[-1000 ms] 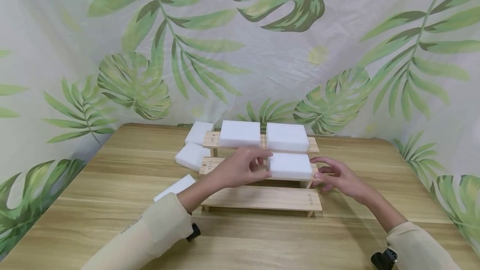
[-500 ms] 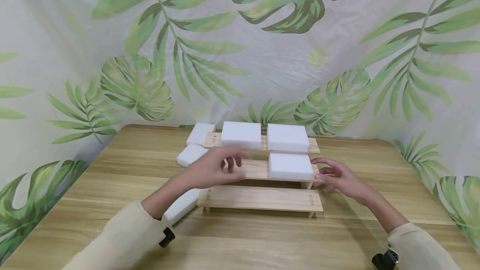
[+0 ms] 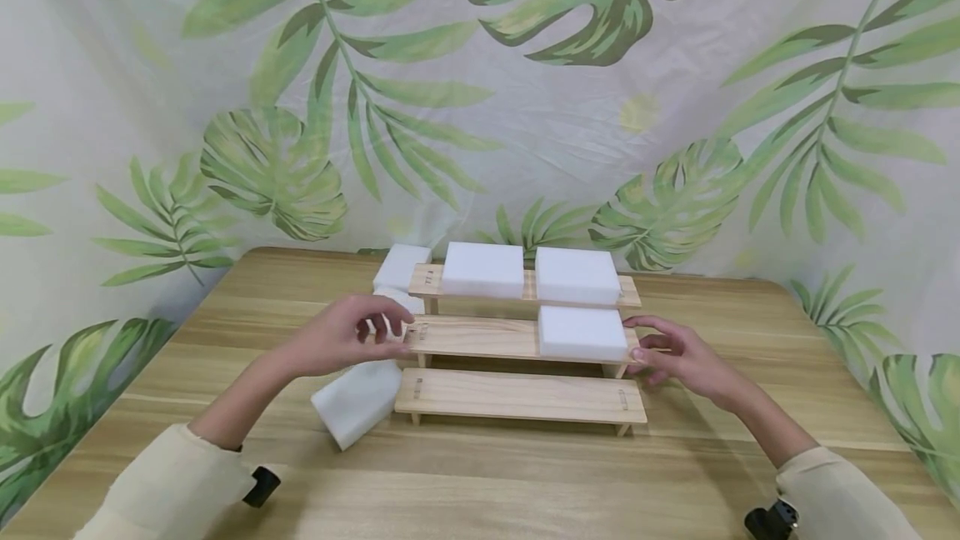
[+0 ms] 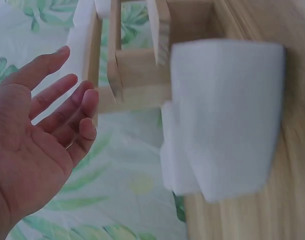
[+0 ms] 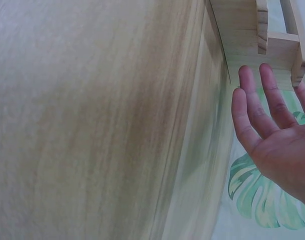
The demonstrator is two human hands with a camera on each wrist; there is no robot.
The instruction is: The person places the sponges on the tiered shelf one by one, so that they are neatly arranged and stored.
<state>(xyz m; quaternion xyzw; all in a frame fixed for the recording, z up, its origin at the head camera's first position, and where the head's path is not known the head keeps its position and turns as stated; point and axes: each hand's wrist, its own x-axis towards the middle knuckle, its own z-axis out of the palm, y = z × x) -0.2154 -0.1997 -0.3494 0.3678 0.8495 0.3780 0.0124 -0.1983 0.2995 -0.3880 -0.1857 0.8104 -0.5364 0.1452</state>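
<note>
We find the middle shelf [image 3: 480, 337] lengthwise from the left hand [image 3: 337, 337], its fingers loosely parted at one end (contact we cannot confirm), to the right hand [image 3: 686, 365], seemingly nearer, fingers extended at the other.

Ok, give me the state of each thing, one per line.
Top shelf: upright, bearing two white blocks
Middle shelf: upright, one block at its right end
Bottom shelf: upright
Three other blocks: off the shelves
Left grip: fingers relaxed
Right grip: fingers relaxed
</note>
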